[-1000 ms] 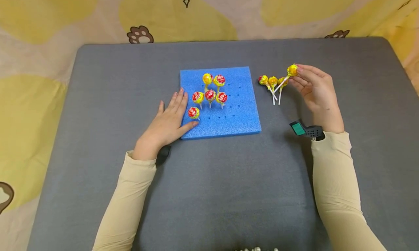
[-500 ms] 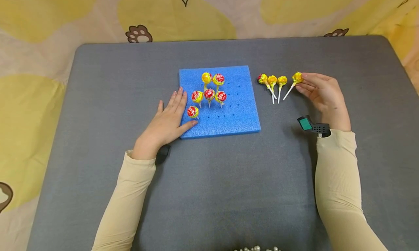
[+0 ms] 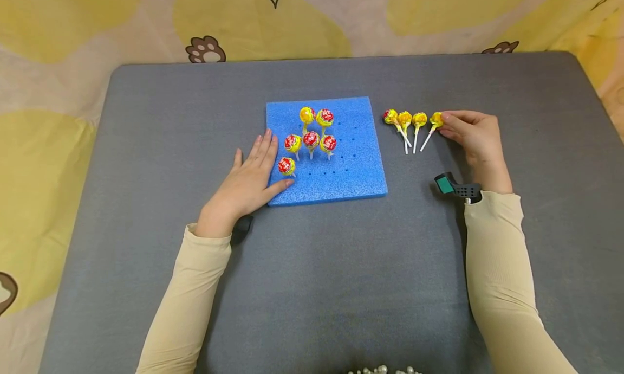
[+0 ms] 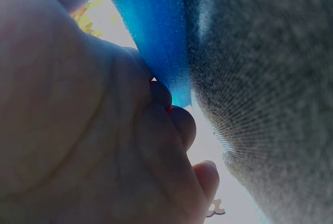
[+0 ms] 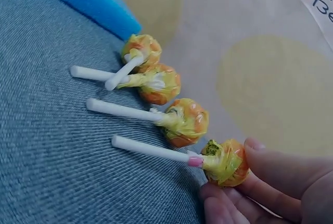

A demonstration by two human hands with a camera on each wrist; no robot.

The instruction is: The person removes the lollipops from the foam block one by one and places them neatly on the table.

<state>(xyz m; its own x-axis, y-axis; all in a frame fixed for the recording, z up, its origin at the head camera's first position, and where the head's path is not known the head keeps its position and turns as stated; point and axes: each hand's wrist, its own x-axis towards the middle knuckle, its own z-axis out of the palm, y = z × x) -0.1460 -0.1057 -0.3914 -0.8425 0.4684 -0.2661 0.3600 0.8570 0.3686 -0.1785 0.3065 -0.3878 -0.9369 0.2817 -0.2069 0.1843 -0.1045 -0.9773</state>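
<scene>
Cloth [image 5: 260,73] reads "Be…", perhaps "Cut…" above.

home or staged filming spot, can't tell which, grey counter [image 3: 341,265], yellow-patterned cloth [image 3: 292,24] behind, paw prints [image 3: 206,50]

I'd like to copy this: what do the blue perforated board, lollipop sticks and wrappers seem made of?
Blue perforated board: probably matte plastic foam, given its speckled, grainy surface.
Lollipop sticks: perhaps plastic or paper; smooth, evenly white.
Wrappers: likely glossy film, from highlights and creases.
</scene>
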